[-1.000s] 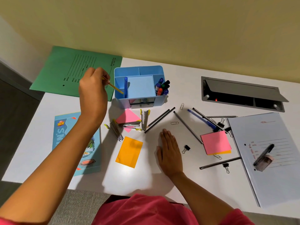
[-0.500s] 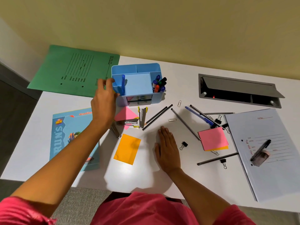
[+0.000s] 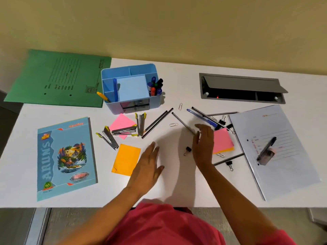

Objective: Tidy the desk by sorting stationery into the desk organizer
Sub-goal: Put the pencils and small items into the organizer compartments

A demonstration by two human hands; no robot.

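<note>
Organizer (image 3: pixel 134 103) behind staplers (image 3: pixel 123 130); notebook (image 3: pixel 65 156) left, pens (image 3: pixel 203 116) & folder (image 3: pixel 276 151) right.

The bench (image 3: pixel 26 121) was white. Beyond the left hand (image 3: pixel 146 167) stood a light blue organizer (image 3: pixel 113 107) holding a yellow pencil (image 3: pixel 102 96) and a blue pen (image 3: pixel 115 91). Left of that hand lay an orange note (image 3: pixel 126 160) and a teal notebook (image 3: pixel 65 156) with a river picture. Just right of the right hand (image 3: pixel 203 145) was a pink pad (image 3: pixel 223 140).

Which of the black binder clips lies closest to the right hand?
The binder clip lying alone on the bare desk, just left of the right hand. The other clips lie farther right, near the white file.
</note>
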